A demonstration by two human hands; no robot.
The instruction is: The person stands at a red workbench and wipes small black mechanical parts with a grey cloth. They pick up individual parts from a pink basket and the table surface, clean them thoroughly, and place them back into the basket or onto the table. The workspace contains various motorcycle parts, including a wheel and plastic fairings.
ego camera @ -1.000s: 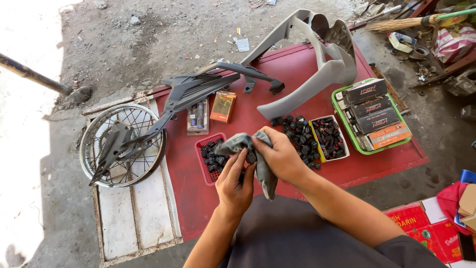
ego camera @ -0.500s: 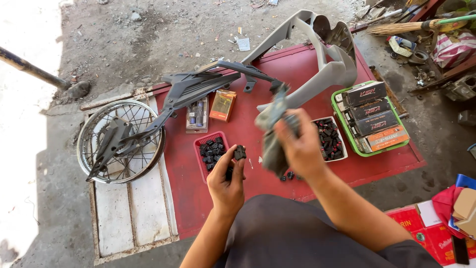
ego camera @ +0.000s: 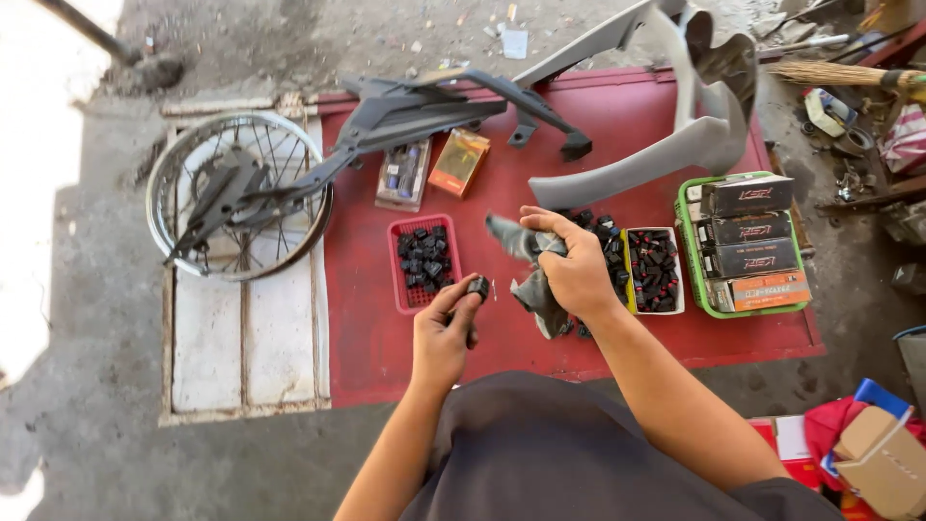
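My left hand (ego camera: 446, 333) pinches a small black plastic part (ego camera: 477, 287) between thumb and fingers, just right of the red basket (ego camera: 396, 275) holding several similar black parts. My right hand (ego camera: 577, 270) grips a grey rag (ego camera: 526, 262) that hangs over the red table (ego camera: 502, 333). Under and behind that hand lies a loose pile of black parts (ego camera: 598, 232), partly hidden by it.
A white tray (ego camera: 679, 270) of black and red parts and a green tray (ego camera: 690, 253) of dark boxes stand at the right. Grey (ego camera: 666, 145) and black (ego camera: 424, 111) plastic body panels lie at the back, a spoked wheel (ego camera: 236, 193) at the left. Small boxes (ego camera: 458, 162) lie mid-table.
My right hand has lowered the rag from its raised position down to the parts pile. My left hand keeps its pinch on the black part. The view has shifted down.
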